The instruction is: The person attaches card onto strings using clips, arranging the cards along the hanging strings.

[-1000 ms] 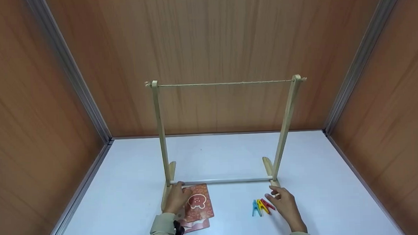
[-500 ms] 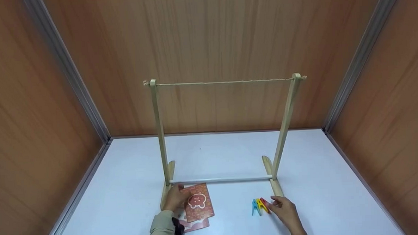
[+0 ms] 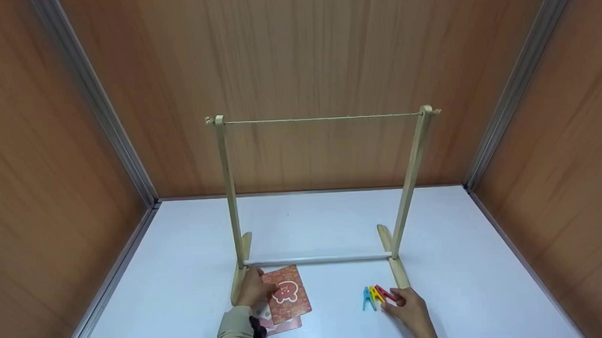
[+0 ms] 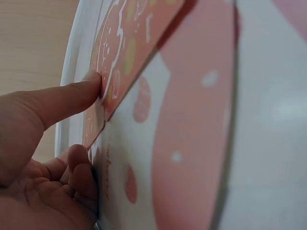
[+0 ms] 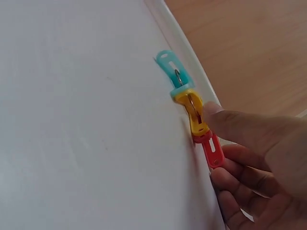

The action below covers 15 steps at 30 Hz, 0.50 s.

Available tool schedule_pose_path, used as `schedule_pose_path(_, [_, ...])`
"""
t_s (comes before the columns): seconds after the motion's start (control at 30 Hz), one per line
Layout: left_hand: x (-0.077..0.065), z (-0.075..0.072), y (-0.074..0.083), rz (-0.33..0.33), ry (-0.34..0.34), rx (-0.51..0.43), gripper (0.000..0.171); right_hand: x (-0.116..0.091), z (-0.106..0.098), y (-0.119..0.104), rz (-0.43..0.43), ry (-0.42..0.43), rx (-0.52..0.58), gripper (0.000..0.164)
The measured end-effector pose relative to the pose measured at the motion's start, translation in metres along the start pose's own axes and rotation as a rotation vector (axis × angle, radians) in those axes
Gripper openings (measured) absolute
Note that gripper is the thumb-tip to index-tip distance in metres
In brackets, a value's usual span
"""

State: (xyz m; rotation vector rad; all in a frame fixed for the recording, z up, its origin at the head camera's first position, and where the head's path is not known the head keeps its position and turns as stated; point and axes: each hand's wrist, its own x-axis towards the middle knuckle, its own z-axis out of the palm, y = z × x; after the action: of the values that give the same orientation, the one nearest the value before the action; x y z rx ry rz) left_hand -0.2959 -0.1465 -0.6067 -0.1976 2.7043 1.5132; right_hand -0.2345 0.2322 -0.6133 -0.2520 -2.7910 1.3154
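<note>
A red card with a white-outlined bear (image 3: 289,294) lies askew over a pink-and-white card (image 3: 286,325) at the left front. My left hand (image 3: 255,288) pinches the red card at its left edge, thumb (image 4: 88,88) on the printed face and the other fingers curled at its edge. Three clothespins, blue (image 3: 368,299), yellow (image 3: 376,294) and red (image 3: 386,293), lie side by side at the right front. My right hand (image 3: 410,309) is around the red one's outer end; its thumb (image 5: 213,111) overlaps the yellow one's edge, apart from the fingers.
Behind the hands stands a wooden frame with two posts (image 3: 410,184), a string (image 3: 324,118) tied between their tops and a white rod (image 3: 317,259) low down. Wood-grain panels (image 3: 296,52) enclose the white table (image 3: 313,224) at the back and sides.
My right hand has come down and left to the red clothespin. Under my left hand the red card has turned slightly and shifted a little right and toward me.
</note>
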Motion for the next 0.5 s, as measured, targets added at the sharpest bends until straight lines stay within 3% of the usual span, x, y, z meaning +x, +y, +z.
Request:
schedule_pose_path(0.23, [-0.0019, 0.0016, -0.0023, 0.040, -0.015, -0.096, 0.066, 0.0001, -0.0016, 0.0010, 0.000, -0.044, -0.012, 0.047])
schedule_pose_path(0.5, [-0.0012, 0.0016, 0.0005, 0.043, -0.014, -0.074, 0.070, 0.0000, -0.0003, 0.0005, -0.021, -0.032, -0.056, 0.039])
